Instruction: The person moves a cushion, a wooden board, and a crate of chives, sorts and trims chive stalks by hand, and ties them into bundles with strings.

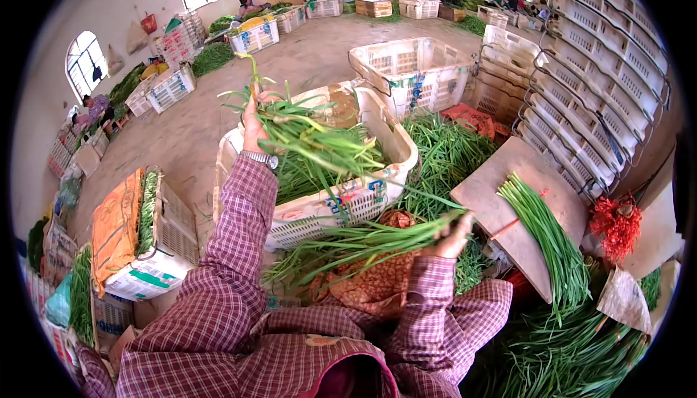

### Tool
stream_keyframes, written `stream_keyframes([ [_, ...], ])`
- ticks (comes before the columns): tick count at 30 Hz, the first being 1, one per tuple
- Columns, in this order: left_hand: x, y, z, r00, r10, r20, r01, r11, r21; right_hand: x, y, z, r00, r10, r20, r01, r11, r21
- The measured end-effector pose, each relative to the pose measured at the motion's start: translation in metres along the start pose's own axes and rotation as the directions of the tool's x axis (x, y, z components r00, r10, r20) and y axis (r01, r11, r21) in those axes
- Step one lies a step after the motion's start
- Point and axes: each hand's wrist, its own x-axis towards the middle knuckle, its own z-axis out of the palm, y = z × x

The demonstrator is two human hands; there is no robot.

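Note:
My left hand (254,123) is raised over the near rim of a white plastic crate (312,216), closed around a loose, tangled clump of chives (312,133) with some yellowish leaves. Inside that crate lie more green leaves. My right hand (454,237) grips the end of a longer bunch of chives (370,242), whose leaves trail left above my lap and an orange patterned cloth (381,274). To the right, a neat bundle of chives (541,231) rests on a slanted board (494,180); a reddish tie appears around it.
A heap of loose chives (443,158) lies beside the crate. Red ties (616,227) hang at the right, near a tall stack of white crates (595,71). Another crate (414,71) stands ahead; a crate with orange cloth (120,231) is at left. Other people sit farther back.

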Motion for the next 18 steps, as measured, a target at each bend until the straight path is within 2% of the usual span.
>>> stream_keyframes([
  [1,-0.004,0.003,0.004,0.979,-0.094,0.182,0.116,0.986,-0.116,0.004,-0.019,0.002,0.997,-0.056,-0.061,0.058,0.998,0.038],
  [2,-0.006,0.003,0.007,0.960,-0.135,0.246,0.204,0.938,-0.281,0.024,-0.021,-0.020,0.992,-0.124,-0.035,0.126,0.992,0.029],
  [3,-0.011,0.005,0.013,0.960,-0.137,0.245,0.205,0.939,-0.275,0.032,-0.031,-0.038,0.989,-0.106,0.108,0.100,0.994,0.052],
  [5,-0.021,0.010,0.026,0.887,-0.269,0.374,0.391,0.870,-0.301,0.037,-0.044,-0.038,0.947,-0.195,0.256,0.145,0.969,0.200],
  [6,-0.023,0.013,0.024,0.896,-0.243,0.371,0.341,0.913,-0.224,0.031,-0.049,-0.029,0.974,-0.175,0.141,0.147,0.971,0.187],
  [7,-0.025,0.016,0.022,0.897,-0.250,0.365,0.344,0.912,-0.222,0.026,-0.050,-0.021,0.988,-0.154,0.024,0.148,0.974,0.174],
  [9,-0.033,0.021,0.022,0.849,-0.348,0.397,0.394,0.918,-0.039,0.031,-0.047,-0.031,0.948,-0.128,0.292,0.085,0.984,0.155],
  [11,-0.045,0.015,0.023,0.860,-0.322,0.395,0.351,0.936,-0.002,0.031,-0.038,-0.025,0.882,-0.123,0.454,0.112,0.992,0.051],
  [13,-0.053,0.011,0.020,0.854,-0.377,0.360,0.364,0.925,0.105,0.014,-0.029,0.004,0.925,-0.022,0.379,0.056,0.995,-0.080],
  [14,-0.051,0.005,0.020,0.782,-0.462,0.419,0.479,0.875,0.070,0.006,-0.028,0.019,0.898,0.062,0.435,-0.004,0.991,-0.134],
  [15,-0.053,0.001,0.022,0.781,-0.465,0.418,0.482,0.873,0.070,0.000,-0.023,0.033,0.871,0.101,0.481,0.008,0.976,-0.219],
  [17,-0.064,-0.011,0.028,0.800,-0.507,0.320,0.464,0.862,0.203,-0.012,-0.014,0.058,0.813,0.217,0.540,0.027,0.913,-0.408],
  [18,-0.068,-0.019,0.030,0.795,-0.518,0.315,0.491,0.855,0.168,-0.020,-0.007,0.075,0.795,0.207,0.571,0.044,0.918,-0.394],
])
